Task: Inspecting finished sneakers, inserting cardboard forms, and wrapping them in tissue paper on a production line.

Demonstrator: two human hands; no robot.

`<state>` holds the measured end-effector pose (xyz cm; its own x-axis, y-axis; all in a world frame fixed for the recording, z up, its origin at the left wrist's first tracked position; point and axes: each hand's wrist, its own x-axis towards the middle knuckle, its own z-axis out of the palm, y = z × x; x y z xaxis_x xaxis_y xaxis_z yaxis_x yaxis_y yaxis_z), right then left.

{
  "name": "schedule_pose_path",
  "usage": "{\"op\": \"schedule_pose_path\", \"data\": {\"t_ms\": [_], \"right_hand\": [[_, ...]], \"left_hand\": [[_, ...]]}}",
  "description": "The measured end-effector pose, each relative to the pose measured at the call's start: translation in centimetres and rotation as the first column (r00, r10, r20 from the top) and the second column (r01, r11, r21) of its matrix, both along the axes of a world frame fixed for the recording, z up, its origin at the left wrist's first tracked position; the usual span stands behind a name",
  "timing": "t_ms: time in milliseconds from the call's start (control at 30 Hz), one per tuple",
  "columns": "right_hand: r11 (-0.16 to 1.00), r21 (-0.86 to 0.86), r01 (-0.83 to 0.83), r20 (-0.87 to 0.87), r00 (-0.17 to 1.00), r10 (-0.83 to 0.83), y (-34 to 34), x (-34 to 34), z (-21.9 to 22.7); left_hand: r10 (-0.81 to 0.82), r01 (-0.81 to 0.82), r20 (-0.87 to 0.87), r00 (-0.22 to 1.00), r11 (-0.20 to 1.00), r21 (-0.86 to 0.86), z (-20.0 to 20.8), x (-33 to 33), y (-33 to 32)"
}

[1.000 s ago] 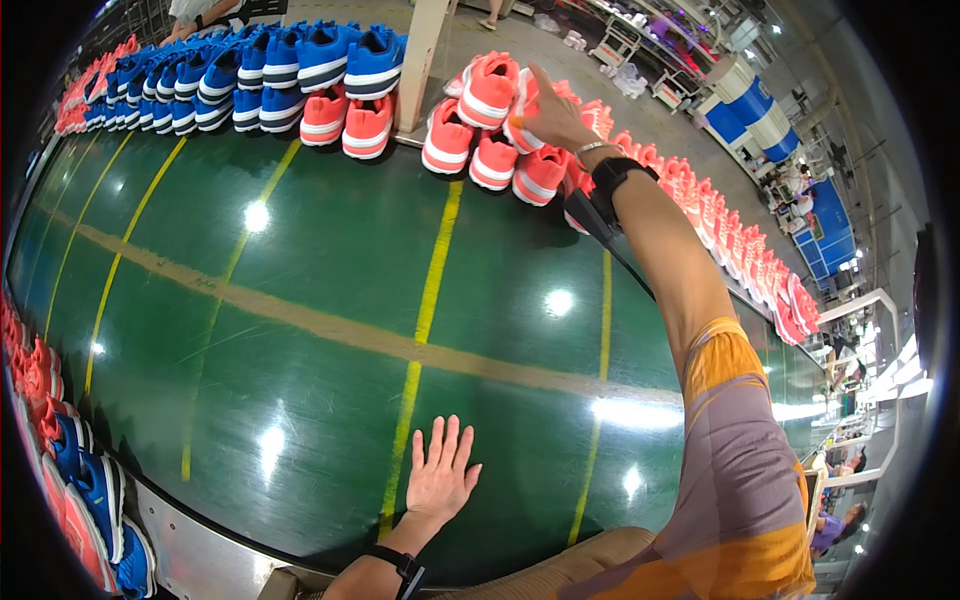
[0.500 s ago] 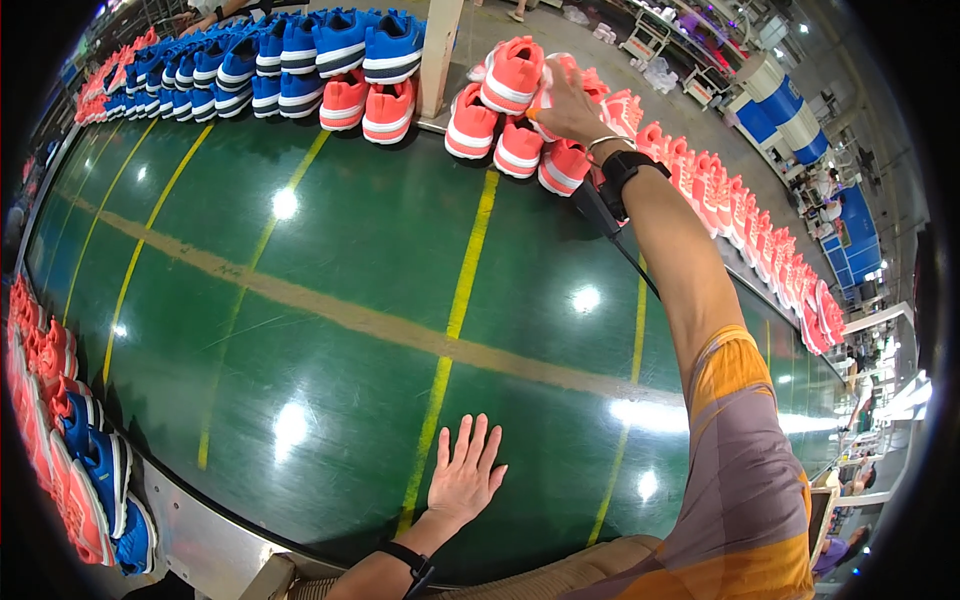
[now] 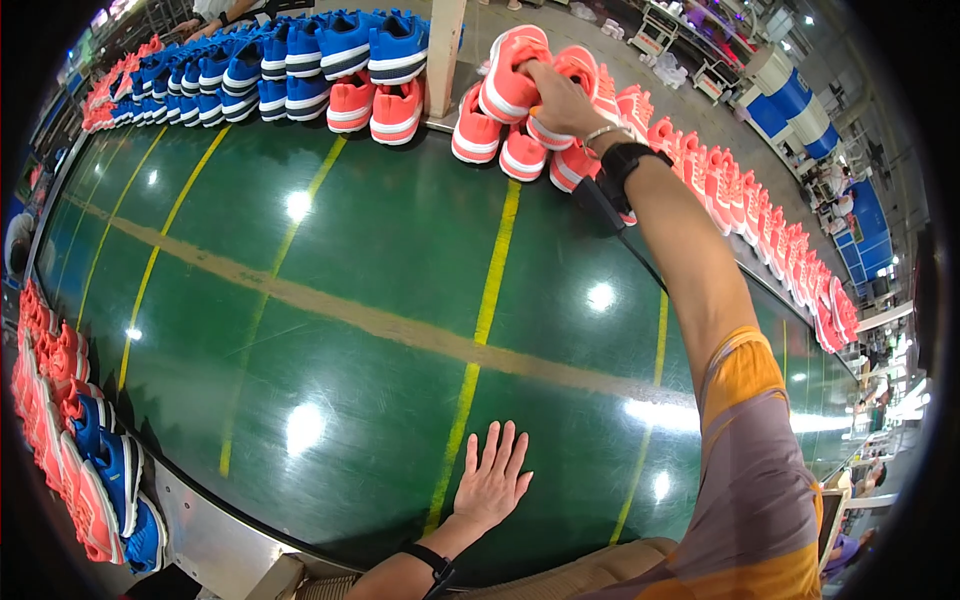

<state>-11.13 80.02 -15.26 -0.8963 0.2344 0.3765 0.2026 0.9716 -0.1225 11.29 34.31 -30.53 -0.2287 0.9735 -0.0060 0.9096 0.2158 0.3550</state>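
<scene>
At the far side of the green surface (image 3: 385,400), my right hand (image 3: 562,104) reaches in among stacked coral sneakers. Its fingers dip into the opening of an upper coral sneaker (image 3: 508,92) and close on its collar; the thumb side is partly hidden. That sneaker is tilted, its white sole toward me, on top of lower coral sneakers (image 3: 474,138). Another upper coral sneaker (image 3: 577,66) sits just right of it, partly behind my hand. My left hand (image 3: 490,487) lies flat on the green surface near the front edge, fingers spread and holding nothing.
Blue sneakers (image 3: 345,48) stand stacked along the far left edge, with coral ones below. A cream post (image 3: 443,60) divides the rows. More coral sneakers (image 3: 720,190) line the far right edge. Coral and blue shoes (image 3: 118,480) crowd the near left. A metal edge plate (image 3: 210,525) borders the front.
My right hand has shifted left from the neighbouring sneaker, its fingers now inside the upper coral one. The whole view has slid slightly; my left hand stays flat.
</scene>
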Motion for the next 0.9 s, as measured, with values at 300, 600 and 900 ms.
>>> {"op": "schedule_pose_path", "data": {"t_ms": [300,600,900], "right_hand": [[0.968,-0.008,-0.252,0.078,0.965,0.252,-18.8,13.5,-1.8],[0.940,-0.339,-0.032,-0.116,0.993,-0.008,-13.9,17.9,0.2],[0.886,-0.138,0.443,0.432,0.832,-0.349,2.3,12.9,-3.0]], "left_hand": [[0.035,-0.079,0.109,0.993,0.898,0.433,1.0,-1.7,-0.1],[0.134,-0.163,0.099,0.986,0.907,0.389,7.4,-6.8,6.0],[0.035,-0.073,0.120,0.992,0.940,0.334,6.3,-5.2,6.8]]}}
